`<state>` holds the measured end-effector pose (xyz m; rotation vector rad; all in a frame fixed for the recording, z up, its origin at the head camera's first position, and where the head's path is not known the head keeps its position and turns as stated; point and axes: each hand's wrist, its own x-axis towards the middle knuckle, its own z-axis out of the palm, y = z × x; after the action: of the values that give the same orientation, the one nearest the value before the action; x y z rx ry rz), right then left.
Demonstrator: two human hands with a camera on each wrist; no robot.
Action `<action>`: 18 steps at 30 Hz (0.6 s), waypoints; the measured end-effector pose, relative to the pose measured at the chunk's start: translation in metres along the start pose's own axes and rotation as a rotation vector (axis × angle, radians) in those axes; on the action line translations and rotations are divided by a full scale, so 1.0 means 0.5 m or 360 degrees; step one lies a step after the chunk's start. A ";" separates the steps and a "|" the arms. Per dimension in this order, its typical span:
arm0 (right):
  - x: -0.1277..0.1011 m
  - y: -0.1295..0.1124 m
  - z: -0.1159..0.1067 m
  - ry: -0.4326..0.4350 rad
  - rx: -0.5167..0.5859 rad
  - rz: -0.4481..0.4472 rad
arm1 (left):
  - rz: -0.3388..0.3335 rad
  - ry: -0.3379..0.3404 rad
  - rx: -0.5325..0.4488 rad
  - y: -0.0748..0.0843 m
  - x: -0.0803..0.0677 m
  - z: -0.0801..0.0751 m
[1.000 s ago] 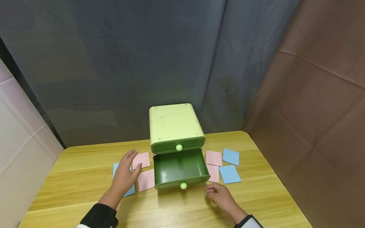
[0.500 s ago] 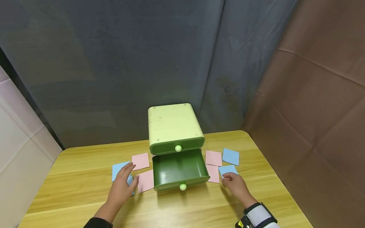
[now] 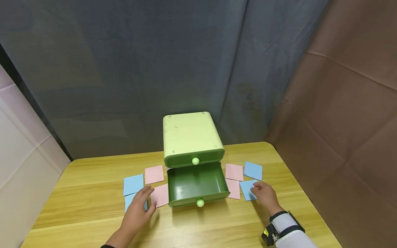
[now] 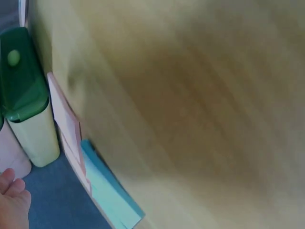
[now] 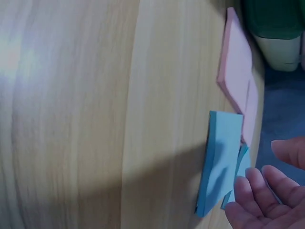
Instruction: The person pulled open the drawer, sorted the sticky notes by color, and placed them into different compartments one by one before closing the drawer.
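My right hand (image 3: 266,197) hovers over the nearer right-hand blue sticky note pad (image 3: 246,193), overlapping its right edge. In the right wrist view its thumb and loosely bent fingers (image 5: 252,191) stand apart with nothing between them, beside the thick blue pad. My left hand (image 3: 138,210), thumb spread from the fingers, covers part of the nearer left-hand blue pad (image 3: 129,199). Only its fingertips show in the left wrist view. Between the hands stands a pale green box (image 3: 192,134) with two dark green drawers. The lower drawer (image 3: 196,184) is pulled out and bare inside; the upper one is closed.
Two pink pads (image 3: 233,187) lie right of the drawer, and a second blue pad (image 3: 253,170) lies behind the nearer one. On the left are two more pink pads (image 3: 154,174) and another blue pad (image 3: 133,184). Grey curtain (image 3: 139,86) hangs behind the wooden table (image 3: 80,193).
My right hand has moved right, from near the drawer's front corner to the nearer blue pad. My left hand has drawn back toward me, uncovering the farther left blue pad. The drawers stay put.
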<state>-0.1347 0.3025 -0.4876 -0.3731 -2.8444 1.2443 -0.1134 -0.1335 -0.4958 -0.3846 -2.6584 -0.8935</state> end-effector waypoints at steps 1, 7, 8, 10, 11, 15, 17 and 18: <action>0.002 0.003 0.000 0.0007 -0.0001 -0.0001 | 0.0021 0.0015 0.0003 0.002 -0.004 0.002; 0.015 0.013 0.004 0.0059 -0.0086 0.0001 | 0.0122 0.0058 0.0035 0.012 -0.029 0.011; 0.017 0.015 0.004 0.0069 -0.0112 0.0006 | 0.0145 0.0057 0.0048 0.013 -0.031 0.013; 0.021 0.017 0.005 0.0078 -0.0165 0.0024 | 0.0191 0.0049 0.0070 0.014 -0.036 0.016; 0.024 0.018 0.005 0.0079 -0.0191 0.0036 | 0.0212 0.0046 0.0082 0.014 -0.037 0.017; 0.029 0.016 0.006 0.0062 -0.0284 0.0096 | 0.0244 0.0049 0.0121 0.009 -0.042 0.024; 0.030 0.013 0.006 0.0056 -0.0323 0.0117 | 0.0241 0.0059 0.0140 0.005 -0.044 0.027; 0.031 0.011 0.007 0.0052 -0.0337 0.0127 | 0.0236 0.0064 0.0146 0.003 -0.045 0.027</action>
<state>-0.1489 0.3071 -0.4952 -0.5114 -2.9678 0.9383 -0.0951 -0.1274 -0.5138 -0.5283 -2.5839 -0.7239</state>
